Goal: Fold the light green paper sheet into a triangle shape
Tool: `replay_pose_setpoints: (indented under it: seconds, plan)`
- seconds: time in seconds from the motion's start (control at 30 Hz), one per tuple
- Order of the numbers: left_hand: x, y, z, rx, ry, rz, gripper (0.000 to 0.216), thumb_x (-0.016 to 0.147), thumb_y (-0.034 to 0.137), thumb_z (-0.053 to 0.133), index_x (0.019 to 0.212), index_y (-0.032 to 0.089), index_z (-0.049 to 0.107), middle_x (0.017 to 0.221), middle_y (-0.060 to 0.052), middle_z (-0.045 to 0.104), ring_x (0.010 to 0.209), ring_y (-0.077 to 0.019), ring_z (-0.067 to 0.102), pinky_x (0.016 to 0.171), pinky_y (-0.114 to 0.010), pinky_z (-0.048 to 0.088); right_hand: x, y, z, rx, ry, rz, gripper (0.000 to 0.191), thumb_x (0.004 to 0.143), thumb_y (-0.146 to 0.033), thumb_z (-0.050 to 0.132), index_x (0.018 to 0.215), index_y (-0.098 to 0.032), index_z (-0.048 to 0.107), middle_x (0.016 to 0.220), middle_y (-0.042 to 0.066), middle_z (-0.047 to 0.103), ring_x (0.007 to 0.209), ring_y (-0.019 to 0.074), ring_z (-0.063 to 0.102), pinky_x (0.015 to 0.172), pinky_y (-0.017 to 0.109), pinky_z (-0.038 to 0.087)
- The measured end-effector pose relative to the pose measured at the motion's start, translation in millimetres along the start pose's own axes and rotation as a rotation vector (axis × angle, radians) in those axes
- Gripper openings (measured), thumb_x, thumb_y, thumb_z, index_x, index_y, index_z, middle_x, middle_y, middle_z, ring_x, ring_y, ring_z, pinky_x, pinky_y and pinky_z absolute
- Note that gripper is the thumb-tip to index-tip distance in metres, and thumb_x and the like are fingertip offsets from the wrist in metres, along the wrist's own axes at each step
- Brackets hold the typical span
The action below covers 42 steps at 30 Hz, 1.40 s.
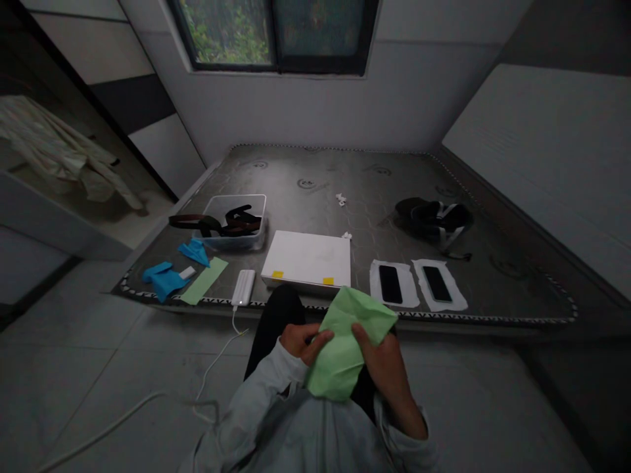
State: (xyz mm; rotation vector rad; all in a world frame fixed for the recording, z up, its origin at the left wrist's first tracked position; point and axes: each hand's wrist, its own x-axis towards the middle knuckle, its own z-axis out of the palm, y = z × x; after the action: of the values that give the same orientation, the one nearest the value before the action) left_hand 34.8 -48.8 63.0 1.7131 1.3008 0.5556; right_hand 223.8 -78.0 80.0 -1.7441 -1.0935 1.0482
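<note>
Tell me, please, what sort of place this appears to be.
Probably a bedroom: what looks like a quilted mattress lies below a window, and a pale garment shows inside an open, wardrobe-like cupboard.

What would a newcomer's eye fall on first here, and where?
Probably the green sheet at lower centre, held by the left hand and right hand. Next, the white box with yellow tabs, beyond it on the grey mattress, and the blue pieces at the mattress's front left.
</note>
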Motion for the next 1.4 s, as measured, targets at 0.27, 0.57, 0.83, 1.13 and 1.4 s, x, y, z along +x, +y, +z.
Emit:
replay_pose_setpoints:
  seconds: [0.27,0.57,0.83,1.13,1.4]
  plan:
    - [-2,-12,12,-0.235,-0.008,-0.090,0.048,0.079,0.054,0.054,0.067,0.011,0.072,0.044,0.003,0.049,0.043,-0.0076,0.040,0.040,-0.018,0.027,3,14,-5,0.331,0.027,0.088,0.059,0.080,-0.068,0.048,0.094,-0.015,0.069,0.072,0.007,0.074,0.062,0.0223,0.066,0.059,0.030,0.051]
    - [12,2,24,-1.013,0.615,-0.228,0.063,0.056,0.052,0.080,0.100,0.013,0.059,0.072,-0.006,0.075,0.058,-0.0173,0.069,0.057,-0.025,0.054,-10,43,16,0.659,-0.359,0.071,0.077,0.057,-0.081,0.059,0.107,-0.022,0.067,0.106,0.012,0.072,0.101,0.0317,0.065,0.086,0.042,0.050]
    - [1,5,43,-0.819,0.404,-0.274,0.053,0.059,0.058,0.074,0.084,0.014,0.059,0.065,-0.006,0.073,0.049,-0.0166,0.065,0.046,-0.026,0.051,-9,20,8,0.260,-0.137,0.189,0.047,0.067,-0.055,0.071,0.095,-0.018,0.068,0.068,0.003,0.072,0.068,0.0250,0.066,0.072,0.035,0.051]
    - [0,-8,-9,-0.272,0.330,-0.199,0.040,0.078,0.050,0.059,0.069,0.013,0.071,0.039,0.000,0.058,0.035,-0.0122,0.054,0.039,-0.023,0.042,1,14,-26,0.227,-0.018,0.163,0.043,0.072,-0.052,0.069,0.049,-0.019,0.053,0.045,-0.004,0.052,0.049,0.0125,0.048,0.053,0.025,0.037]
    - [-12,-1,-10,-0.247,0.350,0.020,0.036,0.084,0.039,0.055,0.098,0.013,0.075,0.055,-0.006,0.071,0.039,-0.0133,0.060,0.043,-0.024,0.047,4,42,4,0.809,0.156,0.039,0.039,0.067,-0.056,0.072,0.088,-0.024,0.063,0.082,0.001,0.070,0.076,0.0175,0.062,0.070,0.030,0.049]
